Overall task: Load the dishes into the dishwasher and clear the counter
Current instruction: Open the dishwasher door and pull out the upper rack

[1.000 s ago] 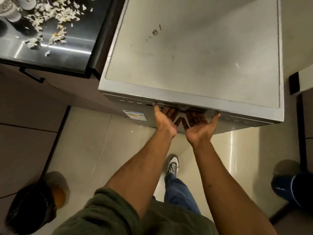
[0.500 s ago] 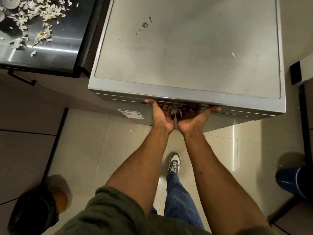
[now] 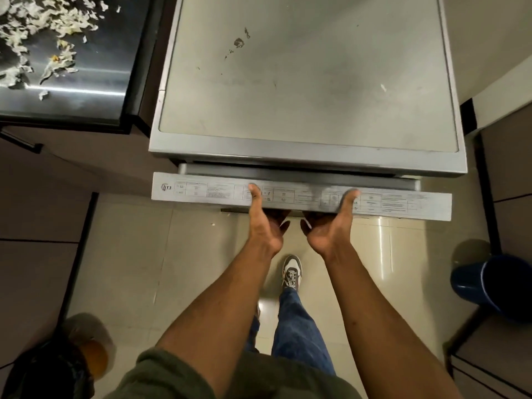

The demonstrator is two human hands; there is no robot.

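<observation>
A grey freestanding dishwasher [image 3: 308, 82] fills the upper middle of the head view, seen from above. Its door [image 3: 403, 204] is tilted out a little at the top, showing the control strip along the door's upper edge. My left hand [image 3: 263, 220] grips the door's top edge, thumb on the strip and fingers hidden under it. My right hand [image 3: 331, 226] grips the same edge just to the right, thumb on top. The inside of the machine is hidden.
A dark steel counter [image 3: 86, 82] at upper left carries scattered white food scraps [image 3: 34, 33]. A black bin bag [image 3: 51, 367] stands at lower left, a blue bucket [image 3: 495, 280] at right. Brown cabinets flank both sides. My shoe [image 3: 292, 272] stands on the pale tiled floor.
Both hands have pulled the dishwasher door outward from its closed position; the control strip on its top edge now shows, and the thumbs lie over it.
</observation>
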